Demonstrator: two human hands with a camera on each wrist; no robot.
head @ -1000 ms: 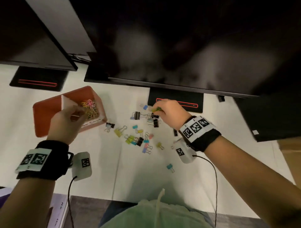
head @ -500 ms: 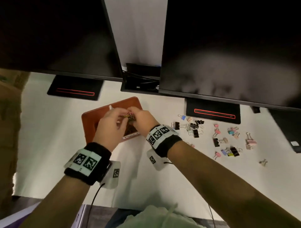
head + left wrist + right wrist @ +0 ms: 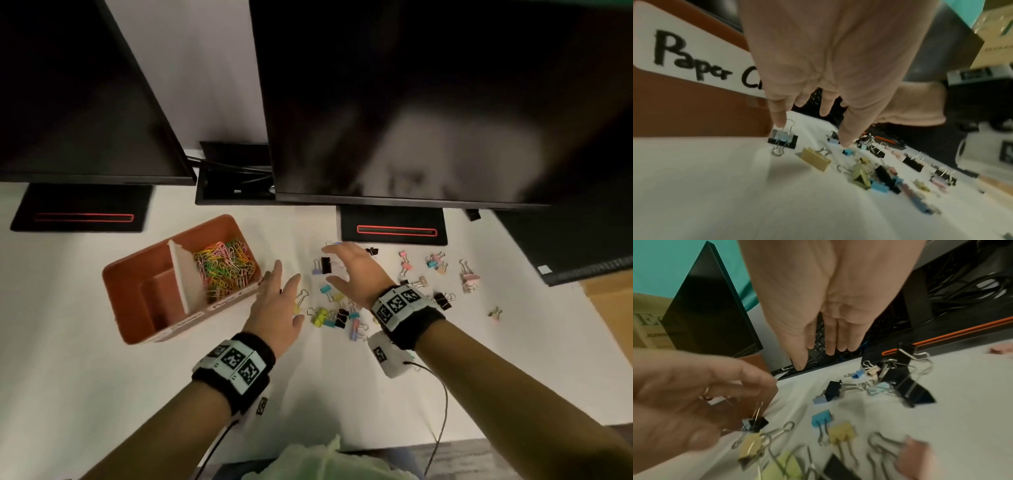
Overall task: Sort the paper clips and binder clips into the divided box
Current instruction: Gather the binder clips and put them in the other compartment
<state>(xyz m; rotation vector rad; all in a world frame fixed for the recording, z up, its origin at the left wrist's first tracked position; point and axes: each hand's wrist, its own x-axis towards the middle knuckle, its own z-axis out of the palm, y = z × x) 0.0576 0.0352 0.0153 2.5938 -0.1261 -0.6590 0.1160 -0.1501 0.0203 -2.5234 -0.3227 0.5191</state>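
The orange divided box [image 3: 137,291] stands left of centre; its right compartment holds a heap of coloured paper clips [image 3: 224,265] and carries a "Paper Cl..." label [image 3: 694,65]. Many binder clips [image 3: 329,317] lie scattered on the white table to its right. My left hand [image 3: 284,284] hovers beside the box's right corner with straight fingers, one fingertip [image 3: 780,125] at the wire handle of a black binder clip [image 3: 783,140]; a yellow clip [image 3: 816,160] lies just beyond. My right hand [image 3: 337,265] is spread, empty, above black and blue clips [image 3: 830,391].
Two dark monitors [image 3: 411,102] overhang the back of the table on black stands [image 3: 394,226]. More pink and black clips [image 3: 467,277] lie far right. A dark keyboard [image 3: 582,246] sits at the right edge. The table's front edge is near my body.
Half a second ago both hands were together over the box with paper clips in their fingers. Now both have moved right to the binder clips, with straight fingers holding nothing.
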